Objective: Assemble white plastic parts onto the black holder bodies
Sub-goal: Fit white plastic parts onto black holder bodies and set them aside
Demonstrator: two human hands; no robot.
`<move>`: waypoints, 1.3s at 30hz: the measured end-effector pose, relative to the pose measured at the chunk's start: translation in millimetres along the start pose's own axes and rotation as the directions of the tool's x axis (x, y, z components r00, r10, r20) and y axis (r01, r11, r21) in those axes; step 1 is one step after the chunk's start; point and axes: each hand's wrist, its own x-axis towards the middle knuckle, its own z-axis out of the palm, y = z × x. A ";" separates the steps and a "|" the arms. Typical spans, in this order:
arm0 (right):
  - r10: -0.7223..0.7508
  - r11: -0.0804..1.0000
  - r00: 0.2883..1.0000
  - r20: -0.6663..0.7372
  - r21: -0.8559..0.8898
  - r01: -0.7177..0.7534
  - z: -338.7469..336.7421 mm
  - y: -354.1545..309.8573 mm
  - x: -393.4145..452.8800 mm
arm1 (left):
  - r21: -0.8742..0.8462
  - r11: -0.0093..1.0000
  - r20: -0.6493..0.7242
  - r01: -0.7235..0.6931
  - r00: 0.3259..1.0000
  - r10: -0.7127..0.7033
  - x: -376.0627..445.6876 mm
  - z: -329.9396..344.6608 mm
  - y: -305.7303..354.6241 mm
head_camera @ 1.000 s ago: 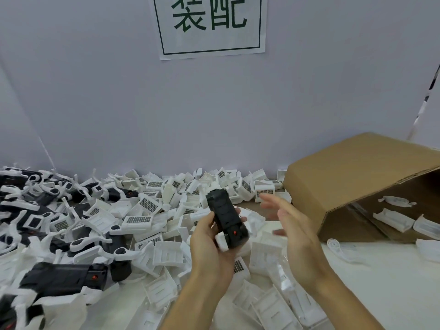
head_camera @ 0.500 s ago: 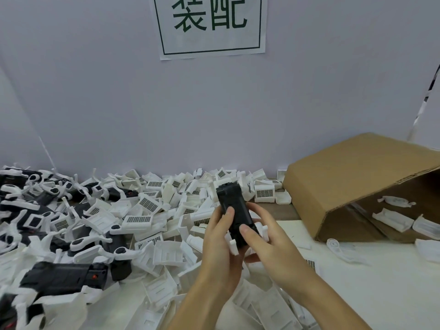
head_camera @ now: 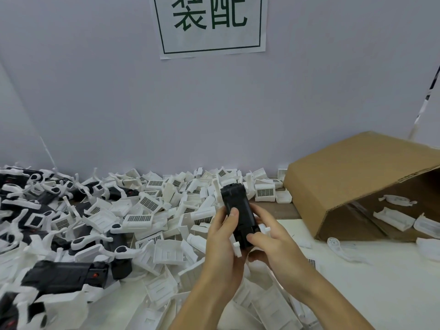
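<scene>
A black holder body (head_camera: 238,208) stands nearly upright in front of me, held in both hands above the table. My left hand (head_camera: 222,244) grips its left side, thumb laid across the black face. My right hand (head_camera: 269,239) grips the lower right side, thumb pressed on the bottom end. Small white plastic tabs (head_camera: 237,248) stick out at the body's lower left and right edges. Loose white plastic parts (head_camera: 166,253) lie heaped under and around my hands.
Assembled black-and-white holders (head_camera: 64,277) pile up at the left. A tipped cardboard box (head_camera: 352,177) with white parts inside lies at the right. More white pieces (head_camera: 340,248) lie on the white table in front of the box. A grey wall with a sign stands behind.
My right hand came in from the right and took hold of the holder's lower end. The holder shifted slightly right and stands more upright, now held by both hands.
</scene>
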 end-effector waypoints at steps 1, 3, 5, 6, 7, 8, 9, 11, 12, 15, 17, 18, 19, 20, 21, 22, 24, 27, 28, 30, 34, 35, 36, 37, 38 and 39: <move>0.003 1.000 1.000 0.005 -0.014 -0.003 0.3 0.0 0.0 | -0.004 1.000 -0.005 -0.003 1.000 0.003 0.0 -0.3 0.2; 0.006 0.999 1.000 0.011 -0.038 -0.006 -0.1 0.5 -0.1 | -0.003 1.000 -0.014 -0.002 1.000 0.002 -0.2 -0.5 0.7; 0.008 0.998 1.000 0.008 -0.062 -0.008 -0.7 0.6 -0.4 | 0.000 1.000 -0.012 0.003 1.000 -0.003 -0.8 -0.4 0.9; 0.008 0.997 1.000 0.004 -0.073 -0.008 -0.4 0.0 -0.6 | 0.004 1.000 -0.011 0.002 1.000 -0.002 -1.5 0.0 1.3; 0.008 0.996 1.000 -0.001 -0.084 -0.008 -0.3 -0.6 -0.7 | 0.007 1.000 -0.013 0.001 1.000 -0.001 -1.8 0.3 1.9; 0.005 0.996 1.000 -0.008 -0.094 -0.006 -0.1 -1.1 -0.7 | 0.009 1.000 -0.015 -0.003 1.000 0.003 -2.0 0.5 2.4; 0.001 0.995 1.000 -0.015 -0.101 -0.003 0.0 -1.2 -0.6 | 0.013 1.000 -0.014 -0.010 1.000 0.010 -2.1 0.7 2.7; -0.009 0.995 1.000 -0.030 -0.101 0.006 -0.1 -0.6 -0.9 | 0.029 0.999 -0.007 -0.028 1.000 0.028 -2.3 1.8 2.9; -0.010 0.995 0.999 -0.038 -0.096 0.006 -0.3 -0.6 -1.2 | 0.038 0.999 -0.004 -0.036 0.999 0.037 -2.4 2.4 2.7; -0.017 0.996 0.999 -0.041 -0.091 0.013 -0.3 -1.4 -1.9 | 0.048 0.997 0.003 -0.055 0.998 0.055 -2.4 2.6 2.0; -0.027 0.994 0.999 -0.041 -0.107 0.022 -0.2 -1.8 -2.0 | 0.044 0.998 0.000 -0.055 0.999 0.055 -2.3 2.5 2.0; -0.034 0.994 0.999 -0.042 -0.110 0.029 -0.3 -1.7 -2.0 | 0.039 0.998 -0.003 -0.052 0.999 0.052 -2.4 2.4 1.9; -0.041 0.994 0.998 -0.041 -0.106 0.036 -0.2 -1.7 -2.0 | 0.032 0.998 -0.007 -0.049 0.999 0.049 -2.6 2.7 1.9; -0.046 0.994 0.998 -0.036 -0.097 0.042 0.2 -2.2 -1.9 | 0.025 0.999 -0.009 -0.045 0.999 0.045 -2.5 2.9 1.8; -0.045 0.995 0.999 -0.029 -0.086 0.042 0.6 -2.8 -2.2 | 0.018 0.999 -0.008 -0.041 0.999 0.041 -2.5 3.1 1.7; -0.041 0.996 0.999 -0.025 -0.079 0.039 0.9 -3.2 -1.8 | 0.014 0.999 -0.003 -0.037 0.999 0.037 -2.3 3.2 1.6; -0.036 0.995 0.999 -0.031 -0.095 0.033 0.4 -2.5 -0.7 | 0.016 0.999 0.000 -0.030 1.000 0.030 -1.1 2.5 1.2; -0.020 0.994 0.999 -0.041 -0.109 0.015 -1.1 -1.6 0.0 | 0.023 0.999 0.002 -0.026 1.000 0.026 0.7 0.7 -0.4; -0.016 0.994 0.999 -0.037 -0.113 0.012 -1.1 -1.9 0.0 | 0.022 0.999 0.003 -0.024 1.000 0.024 1.0 0.5 -0.9; -0.014 0.994 1.000 -0.028 -0.113 0.010 -1.4 -2.1 -0.1 | 0.023 1.000 -0.003 -0.019 1.000 0.019 1.4 0.1 -1.9; -0.006 0.994 1.000 -0.014 -0.105 0.004 -1.6 -2.0 -0.2 | 0.025 1.000 -0.021 -0.016 1.000 0.017 2.1 -0.2 -2.8; -0.012 0.994 1.000 -0.009 -0.105 0.011 -1.1 -2.0 -0.4 | 0.023 1.000 -0.023 -0.017 1.000 0.017 2.0 -0.1 -2.5; -0.020 0.995 1.000 -0.001 -0.100 0.020 -0.5 -2.4 -0.9 | 0.021 1.000 -0.024 -0.018 1.000 0.018 1.9 0.0 -2.2; -0.023 0.995 1.000 0.009 -0.095 0.024 -0.2 -2.9 -1.6 | 0.019 1.000 -0.027 -0.019 0.999 0.019 1.8 0.0 -1.9; -0.022 0.995 1.000 0.013 -0.094 0.023 -0.4 -2.8 -2.0 | 0.019 1.000 -0.031 -0.019 0.999 0.020 1.7 -0.1 -2.1; -0.020 0.995 1.000 0.011 -0.098 0.021 -1.0 -2.3 -1.9 | 0.021 1.000 -0.036 -0.019 0.999 0.020 1.8 -0.3 -2.4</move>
